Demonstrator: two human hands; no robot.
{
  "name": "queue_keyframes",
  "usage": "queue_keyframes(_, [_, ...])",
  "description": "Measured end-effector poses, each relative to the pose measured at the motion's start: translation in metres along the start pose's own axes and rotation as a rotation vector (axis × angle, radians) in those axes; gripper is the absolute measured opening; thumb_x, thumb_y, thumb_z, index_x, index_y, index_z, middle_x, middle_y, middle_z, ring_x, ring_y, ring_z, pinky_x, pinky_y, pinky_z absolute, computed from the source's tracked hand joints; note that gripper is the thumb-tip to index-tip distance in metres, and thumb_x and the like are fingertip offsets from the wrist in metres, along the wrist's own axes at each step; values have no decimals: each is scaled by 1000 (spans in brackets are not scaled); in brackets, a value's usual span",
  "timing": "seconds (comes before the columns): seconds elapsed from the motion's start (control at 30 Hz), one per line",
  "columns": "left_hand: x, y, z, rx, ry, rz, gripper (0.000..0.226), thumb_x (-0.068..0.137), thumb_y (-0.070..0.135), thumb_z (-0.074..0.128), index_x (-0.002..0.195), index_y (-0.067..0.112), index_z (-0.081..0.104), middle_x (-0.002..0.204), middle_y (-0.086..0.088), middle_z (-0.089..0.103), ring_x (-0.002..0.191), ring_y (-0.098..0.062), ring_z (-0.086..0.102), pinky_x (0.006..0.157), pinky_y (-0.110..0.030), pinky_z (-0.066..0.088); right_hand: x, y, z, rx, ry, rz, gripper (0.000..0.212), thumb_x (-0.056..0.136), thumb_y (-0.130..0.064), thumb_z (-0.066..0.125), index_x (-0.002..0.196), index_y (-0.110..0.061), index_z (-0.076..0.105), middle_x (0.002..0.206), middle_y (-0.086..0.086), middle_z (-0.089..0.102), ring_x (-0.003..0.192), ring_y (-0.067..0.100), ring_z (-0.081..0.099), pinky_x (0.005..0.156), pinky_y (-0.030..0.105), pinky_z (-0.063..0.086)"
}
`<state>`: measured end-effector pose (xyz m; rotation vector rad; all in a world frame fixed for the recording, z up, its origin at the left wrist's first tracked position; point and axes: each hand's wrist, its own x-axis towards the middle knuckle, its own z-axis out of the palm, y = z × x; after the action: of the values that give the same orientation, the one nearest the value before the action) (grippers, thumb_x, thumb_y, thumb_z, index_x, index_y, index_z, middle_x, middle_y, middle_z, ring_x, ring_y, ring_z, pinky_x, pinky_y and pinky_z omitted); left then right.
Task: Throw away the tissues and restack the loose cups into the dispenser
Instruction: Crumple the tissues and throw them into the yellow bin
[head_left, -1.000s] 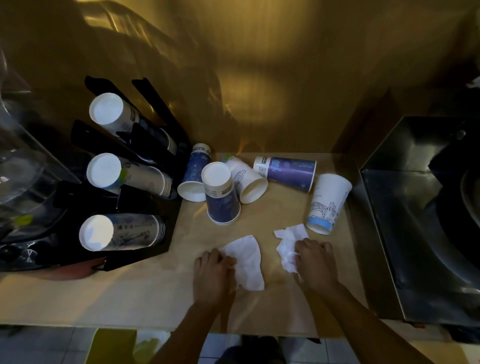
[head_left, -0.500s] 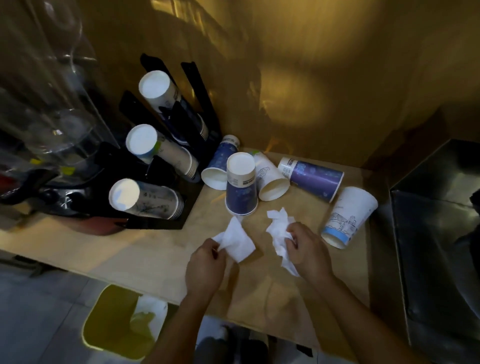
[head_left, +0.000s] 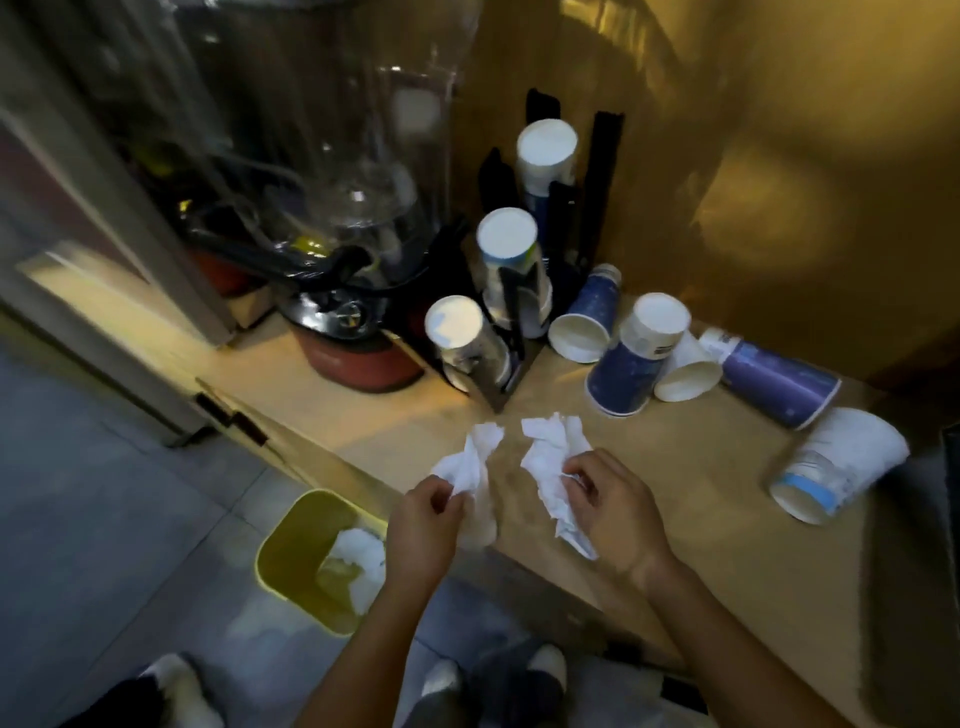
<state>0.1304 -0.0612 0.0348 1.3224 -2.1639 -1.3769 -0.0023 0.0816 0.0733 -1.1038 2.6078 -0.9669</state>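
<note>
head cam | looks steeply down | close over counter (head_left: 649, 467)

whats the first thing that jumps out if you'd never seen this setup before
Most striking are the two crumpled white tissues, one pinched in the left hand and one in the right hand, held above the counter's near edge. Next come the loose cups tumbled on the wooden counter right of the black dispenser, only one standing, upside down. Below on the floor sits a yellow bin already holding white paper.

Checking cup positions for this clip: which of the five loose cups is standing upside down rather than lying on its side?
The dark blue cup with its white base facing up, standing between two tipped cups; the other four lie on their sides.
</note>
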Motion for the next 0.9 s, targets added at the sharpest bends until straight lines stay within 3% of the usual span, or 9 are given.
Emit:
queue_keyframes(0.13, [-6, -43, -45, -39, 70, -105, 16, 84, 13, 64, 71, 12, 55, 63, -5, 60, 66, -27, 62, 62, -42, 49, 2, -46, 41, -27, -62, -129, 6, 84, -6, 59, 82, -10, 63, 84, 10, 67, 74, 24, 60, 65, 24, 39])
queue_keyframes(0.3, [-11, -90, -89, -106, 177, -242, 16, 88, 18, 63, 78, 6, 60, 71, -13, 70, 69, -29, 67, 71, -48, 55, 4, -85, 92, -7, -161, -250, 8, 78, -8, 54, 77, -8, 62, 76, 12, 66, 66, 32, 61, 60, 34, 41])
queue_keyframes(0.43, [-10, -126, -107, -40, 261, -320, 15, 88, 25, 61, 79, 12, 62, 72, -5, 69, 68, -23, 65, 65, -39, 55, 10, -103, 139, 19, -280, -308, 7, 80, -6, 59, 82, -6, 66, 83, 14, 69, 73, 30, 63, 68, 34, 46])
queue_keyframes(0.53, [5, -164, -108, 44, 298, -364, 13, 88, 22, 61, 81, 11, 60, 73, -1, 61, 67, -19, 56, 54, -26, 40, 12, -111, 189, 16, -353, -350, 8, 80, -4, 56, 76, -5, 63, 76, 14, 66, 68, 27, 61, 64, 29, 39])
queue_keyframes(0.77, [72, -272, -62, 23, 418, -495, 17, 92, 27, 54, 91, 12, 61, 84, -6, 67, 68, -16, 58, 55, -23, 43, 18, -65, 345, 0, -448, -229, 14, 91, -8, 47, 90, -1, 59, 93, 17, 61, 82, 27, 54, 66, 25, 32])
queue_keyframes(0.9, [99, -345, -27, 135, 406, -538, 19, 93, 30, 51, 97, 13, 60, 93, -7, 70, 82, -23, 65, 75, -34, 53, 20, -16, 432, -114, -530, -216, 13, 92, -12, 43, 97, -6, 53, 102, 15, 57, 91, 28, 53, 75, 31, 41])
